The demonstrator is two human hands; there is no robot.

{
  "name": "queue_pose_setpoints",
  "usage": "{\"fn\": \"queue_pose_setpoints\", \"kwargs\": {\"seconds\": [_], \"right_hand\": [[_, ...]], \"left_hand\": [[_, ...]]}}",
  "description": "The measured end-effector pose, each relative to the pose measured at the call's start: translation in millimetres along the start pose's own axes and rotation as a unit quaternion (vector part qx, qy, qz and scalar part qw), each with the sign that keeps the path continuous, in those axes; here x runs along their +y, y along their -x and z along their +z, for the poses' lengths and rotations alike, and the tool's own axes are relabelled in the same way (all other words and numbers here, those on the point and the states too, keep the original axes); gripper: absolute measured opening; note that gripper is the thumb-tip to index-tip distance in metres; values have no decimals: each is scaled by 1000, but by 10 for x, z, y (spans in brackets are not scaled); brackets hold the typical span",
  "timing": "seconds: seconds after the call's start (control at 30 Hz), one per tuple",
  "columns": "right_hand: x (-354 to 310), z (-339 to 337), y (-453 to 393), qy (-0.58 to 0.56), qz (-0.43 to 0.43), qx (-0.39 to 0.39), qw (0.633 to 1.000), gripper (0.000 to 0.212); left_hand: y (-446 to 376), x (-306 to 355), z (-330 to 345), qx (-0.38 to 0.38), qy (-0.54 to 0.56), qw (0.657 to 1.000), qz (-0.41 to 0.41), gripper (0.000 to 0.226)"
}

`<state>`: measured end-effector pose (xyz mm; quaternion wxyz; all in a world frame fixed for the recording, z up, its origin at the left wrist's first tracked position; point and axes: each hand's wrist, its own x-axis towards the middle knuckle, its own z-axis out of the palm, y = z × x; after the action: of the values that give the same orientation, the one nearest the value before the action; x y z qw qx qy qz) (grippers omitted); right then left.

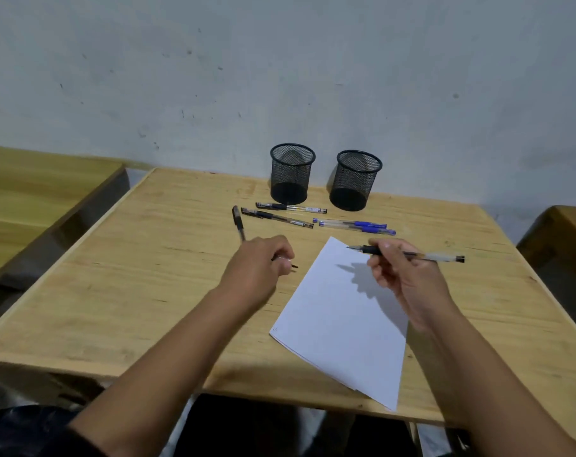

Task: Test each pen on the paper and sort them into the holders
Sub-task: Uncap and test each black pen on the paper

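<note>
— Two mesh holders, are they both at the back of the desk (148, 258)?
— Yes. The left holder (292, 173) and the right holder (355, 180) stand upright side by side near the wall, apart from each other.
— And the pens?
— Two black pens (289, 212) lie on the desk just in front of the left holder, and two blue pens (354, 225) lie just beside them to the right, in front of the right holder.
— What is the right hand doing?
— The right hand (402, 275) grips an uncapped black pen (411, 253) by its dark grip, held level over the upper corner of the white paper (339, 324), tip pointing left and clear of the sheet.
— The left hand?
— The left hand (258, 268) is closed around another black pen (238, 222), capped end sticking up and away past the knuckles, the other end poking out by the fingers, beside the paper's left edge.
</note>
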<state>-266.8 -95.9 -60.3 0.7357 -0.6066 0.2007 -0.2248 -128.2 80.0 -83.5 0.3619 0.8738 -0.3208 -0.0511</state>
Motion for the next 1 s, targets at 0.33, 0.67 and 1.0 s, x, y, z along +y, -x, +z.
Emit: {"fn": "queue_pose_setpoints", "kwargs": {"seconds": [0.33, 0.67, 1.0], "right_hand": [[115, 177, 153, 49, 14, -27, 998, 16], [261, 521, 422, 154, 26, -104, 982, 21], [444, 709, 430, 243, -5, -145, 959, 17]], "left_hand": [[19, -114, 41, -2, 1, 999, 37, 30], [821, -226, -200, -48, 36, 994, 87, 20], [789, -384, -112, -52, 15, 991, 124, 25]]}}
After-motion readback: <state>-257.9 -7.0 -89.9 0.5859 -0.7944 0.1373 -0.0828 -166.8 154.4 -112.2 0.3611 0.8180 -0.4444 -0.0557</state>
